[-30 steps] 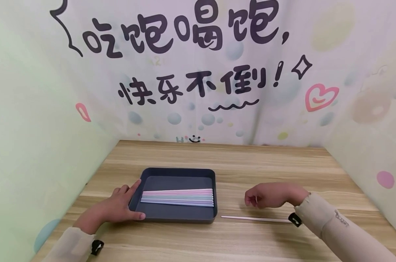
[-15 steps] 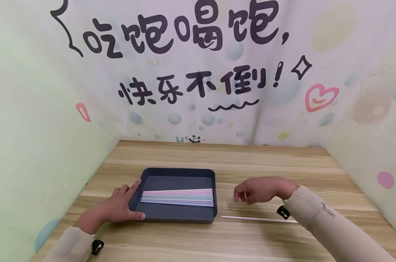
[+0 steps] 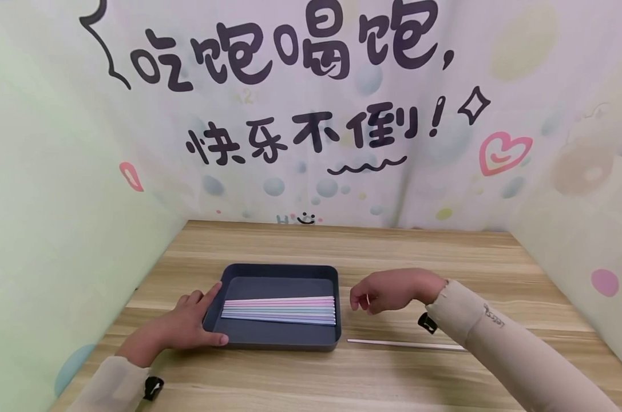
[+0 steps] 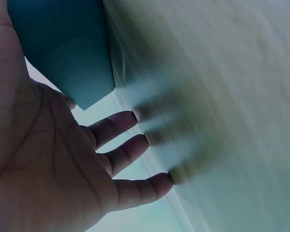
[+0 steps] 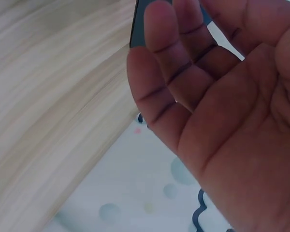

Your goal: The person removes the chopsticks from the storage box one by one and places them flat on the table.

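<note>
A dark blue-grey rectangular tray lies on the wooden table. Several pastel chopsticks lie side by side in it, in pink, white, green, blue and purple tones. At the tray's left end, my left hand spreads thumb and index finger along the near-left corner. Its other fingers reach down to the tabletop in the left wrist view. My right hand is held just right of the tray, palm down, fingers loosely bent. In the right wrist view nothing lies in its palm. Below it, a pale pink chopstick rests on the table.
The wood-grain table meets a printed cloth backdrop with black writing behind. Pale cloth walls stand at both sides. The right forearm's sleeve covers the right end of the loose chopstick.
My right hand has moved left and slightly farther back, coming closer to the tray's right end. The left hand, tray and chopsticks have stayed in place.
</note>
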Demonstrator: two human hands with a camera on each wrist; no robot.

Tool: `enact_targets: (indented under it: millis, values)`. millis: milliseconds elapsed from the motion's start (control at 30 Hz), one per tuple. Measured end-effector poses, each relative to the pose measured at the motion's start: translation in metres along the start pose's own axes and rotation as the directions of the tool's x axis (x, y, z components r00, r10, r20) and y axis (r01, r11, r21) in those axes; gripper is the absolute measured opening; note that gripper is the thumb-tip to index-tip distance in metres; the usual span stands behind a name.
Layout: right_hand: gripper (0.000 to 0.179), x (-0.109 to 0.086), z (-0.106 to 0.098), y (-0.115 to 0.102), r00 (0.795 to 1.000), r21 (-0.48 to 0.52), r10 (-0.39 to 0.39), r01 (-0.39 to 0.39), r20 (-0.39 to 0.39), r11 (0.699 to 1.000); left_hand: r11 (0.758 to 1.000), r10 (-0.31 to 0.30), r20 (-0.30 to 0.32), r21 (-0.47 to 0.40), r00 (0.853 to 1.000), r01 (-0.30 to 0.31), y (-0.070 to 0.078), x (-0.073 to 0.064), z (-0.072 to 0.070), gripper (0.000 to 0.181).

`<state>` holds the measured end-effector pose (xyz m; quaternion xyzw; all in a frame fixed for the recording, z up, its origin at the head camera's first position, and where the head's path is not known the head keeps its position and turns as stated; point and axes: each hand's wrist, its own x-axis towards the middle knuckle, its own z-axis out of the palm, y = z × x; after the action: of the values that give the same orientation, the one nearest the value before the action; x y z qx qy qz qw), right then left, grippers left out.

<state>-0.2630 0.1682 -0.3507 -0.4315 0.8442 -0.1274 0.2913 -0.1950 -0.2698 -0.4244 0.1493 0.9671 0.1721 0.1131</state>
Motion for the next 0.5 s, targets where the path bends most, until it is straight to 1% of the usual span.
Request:
enact_targets:
  millis: [267, 500]
  values:
    - [0.026, 0.021, 0.001, -0.013, 0.999, -0.052, -0.037, 0.039, 0.035, 0.998, 1.000, 0.012, 0.004, 0.009, 1.000, -0.012, -0.002, 0.002, 0.002, 0.120]
    - [0.021, 0.037, -0.006, -0.023, 0.999, -0.083, -0.040, 0.043, 0.031, 0.996, 1.000, 0.006, 0.002, 0.008, 1.000, -0.006, -0.001, 0.002, 0.002, 0.121]
